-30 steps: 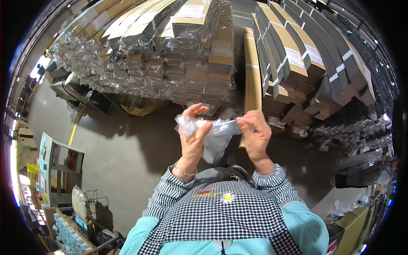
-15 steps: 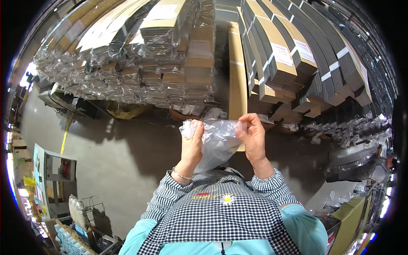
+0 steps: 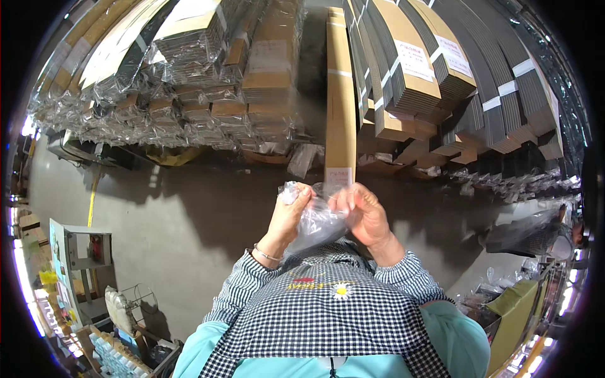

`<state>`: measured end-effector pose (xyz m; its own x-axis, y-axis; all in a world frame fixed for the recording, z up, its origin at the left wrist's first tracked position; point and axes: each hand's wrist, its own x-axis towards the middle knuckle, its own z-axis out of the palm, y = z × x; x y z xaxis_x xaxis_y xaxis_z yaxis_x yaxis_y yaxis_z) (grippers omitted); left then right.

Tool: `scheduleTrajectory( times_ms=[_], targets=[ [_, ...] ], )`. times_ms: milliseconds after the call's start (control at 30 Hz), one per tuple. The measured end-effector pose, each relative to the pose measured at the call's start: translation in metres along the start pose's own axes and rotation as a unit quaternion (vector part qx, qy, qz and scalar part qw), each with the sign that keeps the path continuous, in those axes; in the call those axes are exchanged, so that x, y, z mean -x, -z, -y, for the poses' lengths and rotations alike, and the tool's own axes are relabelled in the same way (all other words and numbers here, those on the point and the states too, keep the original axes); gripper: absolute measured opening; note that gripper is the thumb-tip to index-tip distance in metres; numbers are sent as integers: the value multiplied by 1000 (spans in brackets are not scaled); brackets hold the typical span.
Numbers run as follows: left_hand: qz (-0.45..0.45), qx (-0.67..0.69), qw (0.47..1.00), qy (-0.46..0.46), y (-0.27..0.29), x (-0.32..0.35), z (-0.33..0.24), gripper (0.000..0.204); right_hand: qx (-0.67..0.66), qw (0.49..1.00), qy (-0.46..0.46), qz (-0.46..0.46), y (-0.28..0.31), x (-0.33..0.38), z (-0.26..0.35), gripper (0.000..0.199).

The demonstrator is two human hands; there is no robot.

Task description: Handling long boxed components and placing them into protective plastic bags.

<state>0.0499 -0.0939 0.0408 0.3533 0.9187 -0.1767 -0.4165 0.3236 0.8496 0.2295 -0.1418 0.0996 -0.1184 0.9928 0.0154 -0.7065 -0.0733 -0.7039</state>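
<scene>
Both hands (image 3: pixel 328 211) pinch a clear plastic bag (image 3: pixel 318 223) — mouth up, hanging lengthwise.

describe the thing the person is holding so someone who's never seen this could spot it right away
Start at the tall stacks of flattened cardboard across the top, then drop to the two raised hands at the centre. Between the left hand and right hand hangs a clear plastic bag, crumpled and see-through, unlike the wrapped bundles stacked behind.
</scene>
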Motion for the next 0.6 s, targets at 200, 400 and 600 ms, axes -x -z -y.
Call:
scheduleTrajectory(
  times_ms=[200, 400, 600],
  targets=[
    [248, 306, 909, 137, 13, 27, -17, 25, -2, 997, -65, 29, 56, 26, 6, 29],
    [211, -295, 925, 117, 45, 6, 26, 15, 536, 831, -138, 54, 136, 66, -8, 12],
    [201, -689, 696, -22, 70, -18, 138, 18, 834, 508, -179, 118, 207, 64, -70, 15]
  ],
)
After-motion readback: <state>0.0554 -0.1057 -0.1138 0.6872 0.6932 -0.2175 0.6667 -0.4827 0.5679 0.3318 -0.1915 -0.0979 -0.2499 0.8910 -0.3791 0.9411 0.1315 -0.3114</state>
